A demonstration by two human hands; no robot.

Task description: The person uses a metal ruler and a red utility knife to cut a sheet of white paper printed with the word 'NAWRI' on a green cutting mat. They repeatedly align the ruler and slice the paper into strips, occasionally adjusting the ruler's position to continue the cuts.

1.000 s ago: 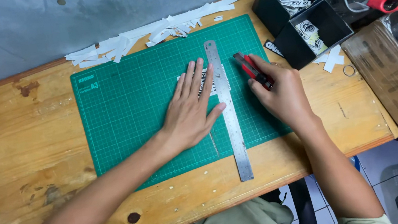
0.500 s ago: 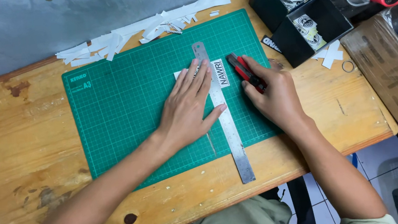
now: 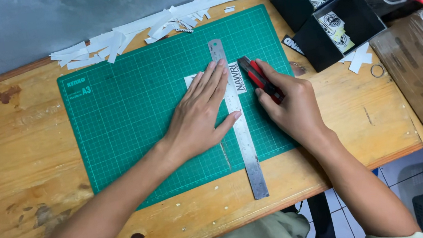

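On the green cutting mat (image 3: 131,123), the left hand (image 3: 200,115) lies spread flat, pressing one steel ruler (image 3: 238,121) and a white printed strip (image 3: 237,77). Compared with a second ago, the right hand (image 3: 290,106), wrapped around one red utility knife (image 3: 259,78), has slid its blade toward the ruler's far end, suggesting a fresh cut starting. Two black boxes (image 3: 315,47) of cut labels sit far right on the worktop (image 3: 17,159).

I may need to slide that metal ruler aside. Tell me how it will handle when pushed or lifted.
The steel ruler looks thin, flat and rigid, so it should probably stay straight when lifted. Its smooth underside may skate on the green cutting mat once the left hand stops pressing. Lying flush, it is likely awkward to pick up except where its end overhangs the mat.
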